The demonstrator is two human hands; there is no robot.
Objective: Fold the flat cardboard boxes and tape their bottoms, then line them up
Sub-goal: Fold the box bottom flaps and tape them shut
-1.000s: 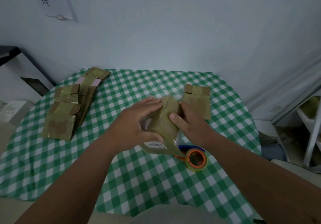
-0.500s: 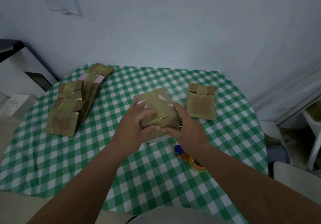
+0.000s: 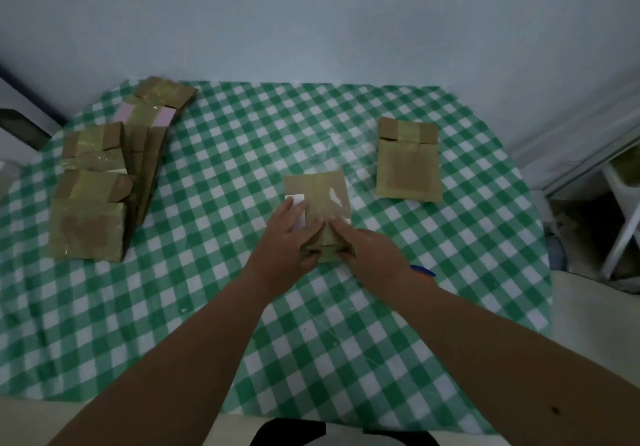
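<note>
Left hand [image 3: 289, 237] and right hand [image 3: 367, 248] pinched the near end of the cardboard box [image 3: 317, 203] mid-desk [image 3: 242, 140]; light, creasable board, best gripped along stiff edges.

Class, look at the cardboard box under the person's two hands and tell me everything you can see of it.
The cardboard box is brown, with glossy clear tape along it and a white label near its left edge. It lies on the green checked tablecloth at mid-table. The left hand and right hand press on its near end.
</note>
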